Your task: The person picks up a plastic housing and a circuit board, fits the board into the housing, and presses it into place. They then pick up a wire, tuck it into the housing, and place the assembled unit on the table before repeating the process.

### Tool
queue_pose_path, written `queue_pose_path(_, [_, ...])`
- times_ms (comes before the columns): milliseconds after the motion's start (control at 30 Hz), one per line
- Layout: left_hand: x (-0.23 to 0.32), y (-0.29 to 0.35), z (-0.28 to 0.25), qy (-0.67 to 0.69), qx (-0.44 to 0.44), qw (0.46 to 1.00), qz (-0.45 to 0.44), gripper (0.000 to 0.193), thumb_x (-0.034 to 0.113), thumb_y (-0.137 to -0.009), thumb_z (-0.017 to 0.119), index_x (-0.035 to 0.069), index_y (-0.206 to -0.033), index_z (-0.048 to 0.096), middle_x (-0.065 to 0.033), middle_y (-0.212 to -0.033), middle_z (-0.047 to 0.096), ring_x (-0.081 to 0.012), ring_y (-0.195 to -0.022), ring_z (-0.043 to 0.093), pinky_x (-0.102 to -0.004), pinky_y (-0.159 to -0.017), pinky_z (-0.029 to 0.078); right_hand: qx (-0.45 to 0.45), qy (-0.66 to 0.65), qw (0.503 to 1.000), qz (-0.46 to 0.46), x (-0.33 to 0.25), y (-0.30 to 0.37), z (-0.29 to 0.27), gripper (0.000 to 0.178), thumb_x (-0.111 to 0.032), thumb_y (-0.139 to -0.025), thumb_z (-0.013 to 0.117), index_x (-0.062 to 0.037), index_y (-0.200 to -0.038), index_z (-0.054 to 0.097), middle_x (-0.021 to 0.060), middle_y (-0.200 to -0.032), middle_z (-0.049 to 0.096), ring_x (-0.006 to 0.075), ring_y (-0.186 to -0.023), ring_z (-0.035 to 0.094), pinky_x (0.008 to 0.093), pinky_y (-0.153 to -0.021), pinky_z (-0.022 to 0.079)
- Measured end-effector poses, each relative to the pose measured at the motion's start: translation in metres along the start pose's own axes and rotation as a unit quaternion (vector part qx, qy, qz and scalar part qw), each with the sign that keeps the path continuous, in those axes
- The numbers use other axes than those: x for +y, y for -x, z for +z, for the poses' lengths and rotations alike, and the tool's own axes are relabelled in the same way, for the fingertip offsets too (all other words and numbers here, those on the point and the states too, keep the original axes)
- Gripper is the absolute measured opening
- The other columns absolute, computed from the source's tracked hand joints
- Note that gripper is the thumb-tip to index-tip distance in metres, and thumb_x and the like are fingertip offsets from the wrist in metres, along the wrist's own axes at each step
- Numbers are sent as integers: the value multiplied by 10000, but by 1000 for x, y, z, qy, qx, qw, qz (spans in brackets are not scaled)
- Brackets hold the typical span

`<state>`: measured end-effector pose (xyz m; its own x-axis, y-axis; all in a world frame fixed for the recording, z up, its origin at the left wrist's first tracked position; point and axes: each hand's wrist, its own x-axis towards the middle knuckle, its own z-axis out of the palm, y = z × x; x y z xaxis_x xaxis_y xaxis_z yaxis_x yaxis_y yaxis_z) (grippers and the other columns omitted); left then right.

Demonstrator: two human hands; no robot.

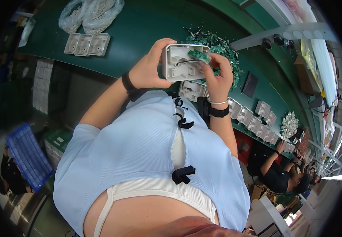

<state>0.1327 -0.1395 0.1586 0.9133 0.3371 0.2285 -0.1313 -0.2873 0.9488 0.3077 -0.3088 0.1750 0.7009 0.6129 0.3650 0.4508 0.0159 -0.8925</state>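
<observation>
My left hand (150,68) grips a white plastic housing (172,59) by its left side, thumb below and fingers above. The housing's open face shows round and square moulded recesses. At its right side, my right hand (219,77) pinches a small green circuit board (198,56) between thumb and fingers. The board is tilted over the upper right of the housing, and a dark wire runs from it into the housing. Behind my right hand lies a heap of green circuit boards with wires (218,44). Just below the held housing, another white housing (191,90) rests at the bench edge.
Three white housings (86,44) stand left on the green bench (139,19), near bags of small parts (96,17). More housings (254,124) line the right edge, past a dark flat box (250,84). A metal post (281,34) slants overhead. A co-worker (277,173) sits farther right.
</observation>
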Motion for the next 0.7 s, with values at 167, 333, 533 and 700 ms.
queue_pose_path(167, [-5, 2, -8, -5, -14, 1000, -15, 1034, 41, -632, 831, 72, -1503, 273, -118, -1450, 394, -256, -1312, 505, -401, -1065, 486, -69, 62, 981, -171, -4, -7, -1, 265, 49, -744, 764, -39, -982, 687, 96, -1063, 703, 249, -966, 665, 361, -802, 518])
queue_pose_path(333, [-16, 4, -11, -124, -2, 992, 2, 1013, 63, -637, 832, 67, -1485, 279, -136, -1437, 397, -264, -1285, 516, -389, -1078, 453, -243, 136, 934, -226, -26, -3, 1, 266, 50, -730, 766, -26, -974, 693, 110, -1070, 708, 288, -978, 675, 386, -822, 532])
queue_pose_path(533, [-21, 6, -8, -79, 34, 995, 41, 1010, 125, -635, 857, 60, -1461, 278, -176, -1382, 440, -299, -1262, 533, -392, -1050, 460, -301, 78, 941, -136, -20, 8, 10, 241, 17, -736, 780, -38, -956, 701, 104, -1002, 705, 306, -948, 666, 401, -821, 529])
queue_pose_path(700, [-32, 8, -9, -12, 44, 999, -7, 1027, 118, -639, 855, 67, -1477, 262, -167, -1366, 474, -300, -1255, 547, -389, -1051, 463, -302, 46, 941, -148, -11, 6, 15, 199, 4, -754, 783, -47, -931, 707, 90, -978, 701, 294, -908, 653, 364, -806, 524])
